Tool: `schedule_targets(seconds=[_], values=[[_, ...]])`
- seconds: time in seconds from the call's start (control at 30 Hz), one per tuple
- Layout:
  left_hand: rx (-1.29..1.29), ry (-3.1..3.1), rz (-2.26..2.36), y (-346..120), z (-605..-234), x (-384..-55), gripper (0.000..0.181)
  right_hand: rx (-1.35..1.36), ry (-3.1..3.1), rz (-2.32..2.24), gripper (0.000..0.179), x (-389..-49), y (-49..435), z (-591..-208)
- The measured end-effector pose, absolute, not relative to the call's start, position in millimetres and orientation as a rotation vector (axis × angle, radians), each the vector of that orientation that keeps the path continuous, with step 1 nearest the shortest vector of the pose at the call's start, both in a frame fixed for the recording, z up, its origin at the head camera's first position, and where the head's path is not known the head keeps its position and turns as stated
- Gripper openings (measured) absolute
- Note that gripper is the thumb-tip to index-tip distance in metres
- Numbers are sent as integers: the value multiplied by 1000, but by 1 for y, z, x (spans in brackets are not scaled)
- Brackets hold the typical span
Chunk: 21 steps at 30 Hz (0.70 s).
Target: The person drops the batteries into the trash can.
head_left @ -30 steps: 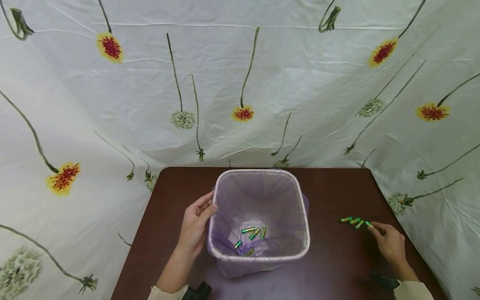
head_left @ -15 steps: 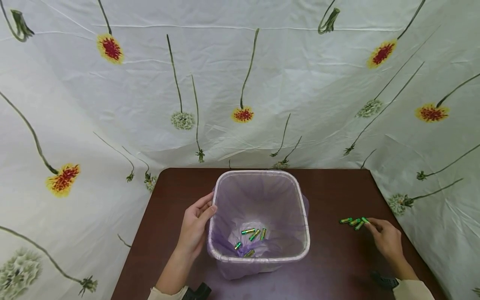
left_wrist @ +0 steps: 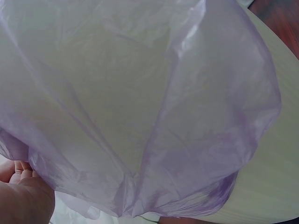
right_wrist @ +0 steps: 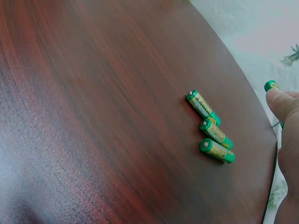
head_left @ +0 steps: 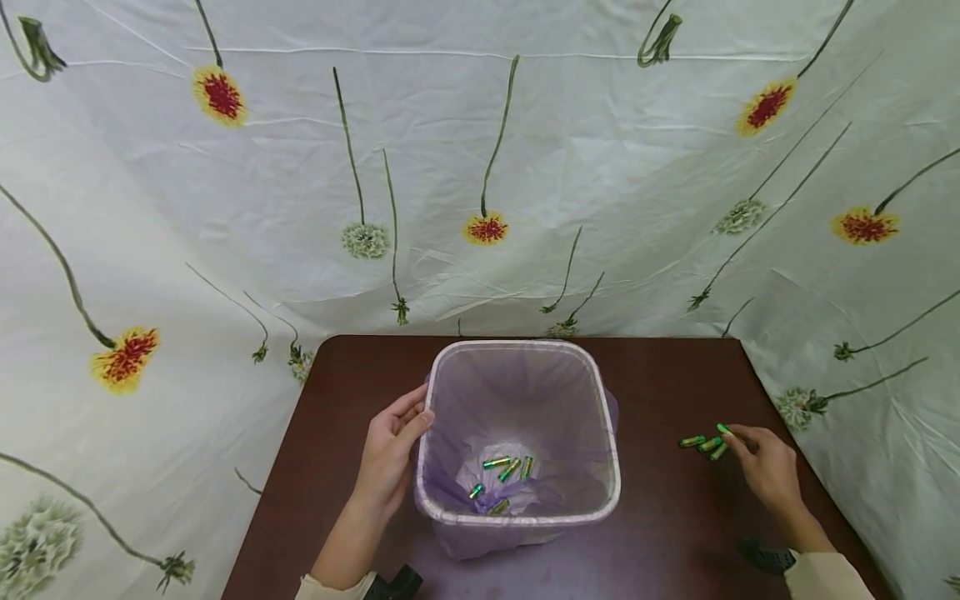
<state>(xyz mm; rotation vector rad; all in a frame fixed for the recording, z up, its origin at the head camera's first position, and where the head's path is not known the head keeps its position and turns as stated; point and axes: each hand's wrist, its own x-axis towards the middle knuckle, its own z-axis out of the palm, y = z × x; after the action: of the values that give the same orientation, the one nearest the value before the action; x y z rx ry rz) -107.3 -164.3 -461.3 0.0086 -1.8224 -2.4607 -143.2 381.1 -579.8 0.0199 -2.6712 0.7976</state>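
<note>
My left hand (head_left: 393, 450) grips the left rim of a trash bin (head_left: 517, 521) lined with a thin purple bag. In the left wrist view the bag (left_wrist: 140, 116) hangs loose over the bin's pale outer wall (left_wrist: 273, 163), and the hand's thumb side shows at the lower left. Several green and gold batteries (head_left: 497, 462) lie on the bin's bottom. At the right, my right hand (head_left: 768, 467) pinches one battery (right_wrist: 271, 86) between thumb and fingers, raised over the table. Three more batteries (right_wrist: 216, 134) lie side by side on the tabletop just left of that hand.
The dark reddish-brown table (head_left: 660, 383) has rounded back corners. A white cloth (head_left: 420, 133) printed with flowers hangs behind it and along both sides. A dark wrist device (head_left: 767, 557) sits at the right sleeve, another (head_left: 393, 583) at the left.
My right hand has moved a little left and away from me, lifting the pinched battery past the other three. The left hand and bin have stayed put.
</note>
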Motion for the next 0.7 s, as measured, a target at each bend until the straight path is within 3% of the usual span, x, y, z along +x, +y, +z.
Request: schedule_targets(seconds=[0.7], values=[[24, -1831, -2457, -164, -460, -108, 46, 143, -2653, 763, 20, -159, 362, -557]])
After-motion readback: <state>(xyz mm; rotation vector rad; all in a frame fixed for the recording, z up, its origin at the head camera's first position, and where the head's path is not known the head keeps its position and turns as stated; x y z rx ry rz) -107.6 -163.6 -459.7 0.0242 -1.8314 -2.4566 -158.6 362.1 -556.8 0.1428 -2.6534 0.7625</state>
